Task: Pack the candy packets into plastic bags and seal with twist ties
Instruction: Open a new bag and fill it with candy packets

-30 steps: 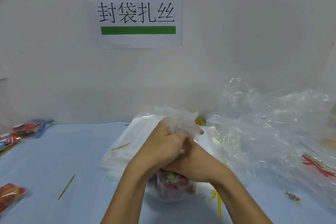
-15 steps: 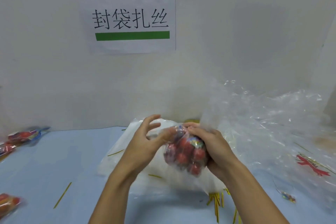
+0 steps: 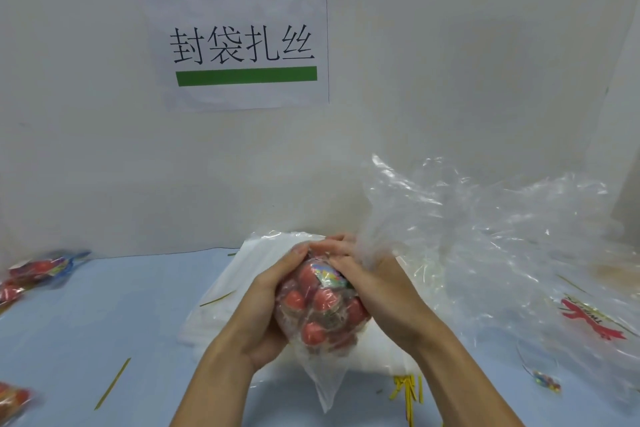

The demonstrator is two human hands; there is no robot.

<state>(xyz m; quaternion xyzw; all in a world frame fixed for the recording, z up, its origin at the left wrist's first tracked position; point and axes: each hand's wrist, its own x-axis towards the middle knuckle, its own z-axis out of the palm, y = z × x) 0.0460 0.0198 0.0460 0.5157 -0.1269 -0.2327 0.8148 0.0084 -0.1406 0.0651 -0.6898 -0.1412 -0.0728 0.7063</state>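
Note:
A clear plastic bag [image 3: 325, 381] holding a packet of red candies [image 3: 320, 308] is lifted above the table centre. My left hand [image 3: 263, 305] cups the bag's left side with curled fingers. My right hand [image 3: 374, 288] grips its right side and top, where loose bag film rises up and to the right. A bundle of yellow twist ties [image 3: 407, 392] lies on the table just below my right forearm. A stack of flat plastic bags [image 3: 221, 291] sits under my hands.
Loose twist ties [image 3: 112, 383] lie on the blue table at left. More candy packets [image 3: 38, 269] rest at the far left edge and one [image 3: 12, 399] at the lower left. A large crumpled clear bag [image 3: 502, 253] fills the right side. A small candy piece [image 3: 547, 385] lies at right.
The bagged candy has been lifted off the table and turned on its side. My left hand, open half a second ago, has now closed round the bag.

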